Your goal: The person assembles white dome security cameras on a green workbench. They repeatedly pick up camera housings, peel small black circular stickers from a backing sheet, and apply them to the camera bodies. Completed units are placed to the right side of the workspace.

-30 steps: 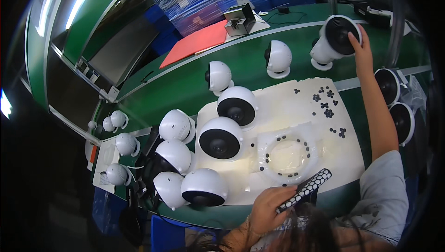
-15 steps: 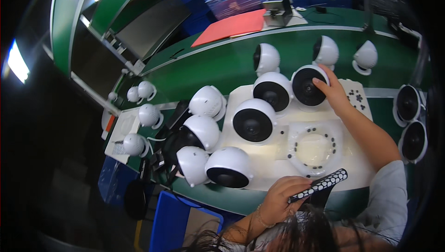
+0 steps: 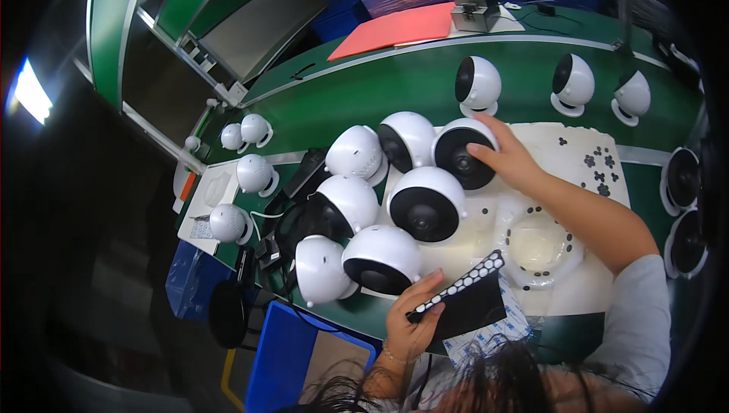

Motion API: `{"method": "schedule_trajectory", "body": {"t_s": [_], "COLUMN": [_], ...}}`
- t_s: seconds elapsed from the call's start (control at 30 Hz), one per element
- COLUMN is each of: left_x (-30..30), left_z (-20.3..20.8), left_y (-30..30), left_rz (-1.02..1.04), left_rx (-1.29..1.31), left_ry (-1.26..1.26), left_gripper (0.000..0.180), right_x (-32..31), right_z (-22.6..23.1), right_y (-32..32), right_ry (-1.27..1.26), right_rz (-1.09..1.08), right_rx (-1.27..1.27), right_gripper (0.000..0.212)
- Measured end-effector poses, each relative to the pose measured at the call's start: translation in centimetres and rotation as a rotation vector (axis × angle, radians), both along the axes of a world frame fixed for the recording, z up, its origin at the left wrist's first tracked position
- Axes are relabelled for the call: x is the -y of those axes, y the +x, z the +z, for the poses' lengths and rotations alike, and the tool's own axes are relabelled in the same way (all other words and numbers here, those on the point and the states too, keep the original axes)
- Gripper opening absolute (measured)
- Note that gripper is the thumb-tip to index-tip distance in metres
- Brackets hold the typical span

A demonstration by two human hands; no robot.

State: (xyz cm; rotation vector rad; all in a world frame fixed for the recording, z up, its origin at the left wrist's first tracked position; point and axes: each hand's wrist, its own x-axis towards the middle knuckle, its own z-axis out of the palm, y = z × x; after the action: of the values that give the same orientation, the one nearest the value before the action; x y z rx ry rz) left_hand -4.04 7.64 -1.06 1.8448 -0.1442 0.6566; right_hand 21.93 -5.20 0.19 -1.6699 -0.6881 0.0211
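Observation:
My right hand (image 3: 510,156) grips a round white camera (image 3: 456,166), its thumb on the black face and its fingers over the white shell. This camera stands close beside other cameras on the cream mat. Near the front edge, my left hand (image 3: 410,318) is closed on a black sheet (image 3: 474,308) with white round spots along one folded edge. Under that sheet a blue-and-white printed sheet (image 3: 497,337) shows. Between my hands, a white camera (image 3: 427,199) faces me. A clear-wrapped ring (image 3: 506,253) with small black pads lies on the mat.
Several more white cameras crowd the left, including one near camera (image 3: 383,253). Three stand at the back, one of them a camera (image 3: 480,83). Loose black pads (image 3: 602,178) lie on the mat (image 3: 585,303). Black cables and adapters (image 3: 307,170) lie left; a blue bin (image 3: 277,345) stands below.
My right hand has moved left with the camera, which now sits closer to the others. My left hand has shifted left and down; the spotted sheet is turned, showing its black side and the printed sheet.

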Motion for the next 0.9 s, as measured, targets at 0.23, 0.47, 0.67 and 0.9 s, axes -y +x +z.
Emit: {"method": "schedule_trajectory", "body": {"t_s": [0.23,0.47,0.67,0.9], "left_x": [0.2,0.8,0.2,0.6], "left_z": [-1.2,-0.7,-1.7,-1.1], "left_y": [0.3,0.1,-0.4,-0.5], "left_rz": [0.138,0.172,-0.043,-0.307], "left_rx": [-0.032,-0.014,0.116,0.041], "left_ry": [-0.108,-0.079,-0.288,-0.547], "left_gripper": [0.019,0.021,0.017,0.017], "right_x": [0.7,13.6,20.5,19.2], "right_z": [-0.1,-0.1,-1.4,2.4], "right_y": [1.6,8.9,15.5,8.9], "right_ry": [-0.158,-0.511,-0.132,0.508], "right_rz": [0.163,-0.774,-1.134,-0.554], "right_rx": [0.069,0.312,0.051,-0.333], "right_gripper": [0.058,0.047,0.084,0.077]}}
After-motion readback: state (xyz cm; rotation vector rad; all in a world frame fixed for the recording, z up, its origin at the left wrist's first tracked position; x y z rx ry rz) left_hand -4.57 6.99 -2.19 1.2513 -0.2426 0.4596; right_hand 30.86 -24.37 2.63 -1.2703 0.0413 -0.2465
